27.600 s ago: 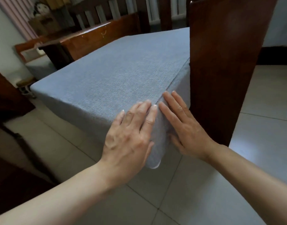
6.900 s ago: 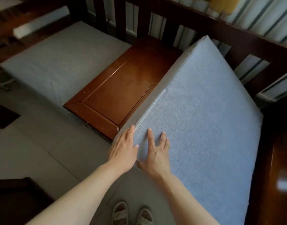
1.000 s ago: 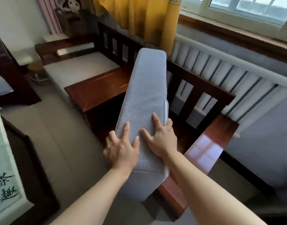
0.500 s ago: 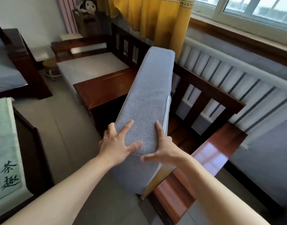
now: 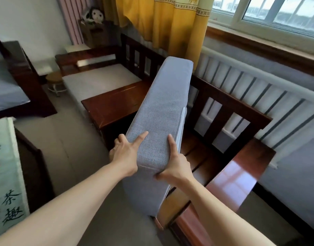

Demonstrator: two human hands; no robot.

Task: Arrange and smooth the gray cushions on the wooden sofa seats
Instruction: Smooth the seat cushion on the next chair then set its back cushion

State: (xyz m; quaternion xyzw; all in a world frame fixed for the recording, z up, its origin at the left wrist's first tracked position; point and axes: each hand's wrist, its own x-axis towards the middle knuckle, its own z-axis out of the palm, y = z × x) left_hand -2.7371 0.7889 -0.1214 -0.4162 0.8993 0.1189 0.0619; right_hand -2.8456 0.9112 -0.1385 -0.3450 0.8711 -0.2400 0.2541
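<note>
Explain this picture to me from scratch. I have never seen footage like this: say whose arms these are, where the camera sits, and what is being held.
There is no machine here. A person wears a camera on the head, so you look forward and down along their own bare arms. The left hand and the right hand grip a gray cushion, stood up on its edge above the wooden sofa seat, whose slats show bare beneath. A second gray cushion lies flat on the farther seat, past a wooden side table. Behind are a yellow curtain and a window.

You see the cushion (image 5: pixel 163 110) in matt, coarse-woven gray cloth; the sofa frame (image 5: pixel 241 167) is glossy, smooth dark-red wood.
</note>
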